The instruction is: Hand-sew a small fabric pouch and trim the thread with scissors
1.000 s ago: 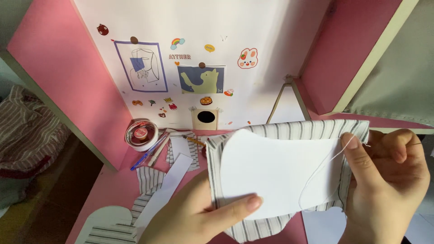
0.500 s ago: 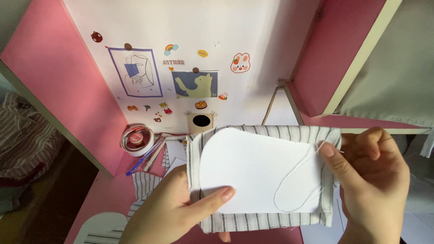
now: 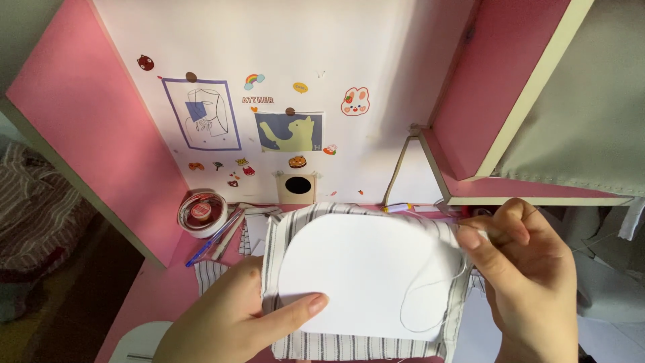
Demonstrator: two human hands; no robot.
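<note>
My left hand (image 3: 235, 323) grips the lower left edge of a striped grey-and-white fabric piece (image 3: 349, 346), thumb pressed on the white rounded paper template (image 3: 356, 269) lying on top of it. My right hand (image 3: 531, 275) pinches the fabric's upper right corner, where a thin thread (image 3: 420, 302) loops down across the template. A needle cannot be made out between the fingers. The fabric is held above a pink desk (image 3: 144, 302).
A roll of tape (image 3: 201, 214), pens (image 3: 218, 235) and striped fabric scraps (image 3: 211, 272) lie at the back left of the desk. A white wall with stickers and small pictures (image 3: 289, 131) stands behind. A pink shelf (image 3: 497, 121) juts out at right.
The fabric with its template has shifted left and slightly down. My right hand has moved up along its right edge to the upper corner, drawing the thread loop shorter.
</note>
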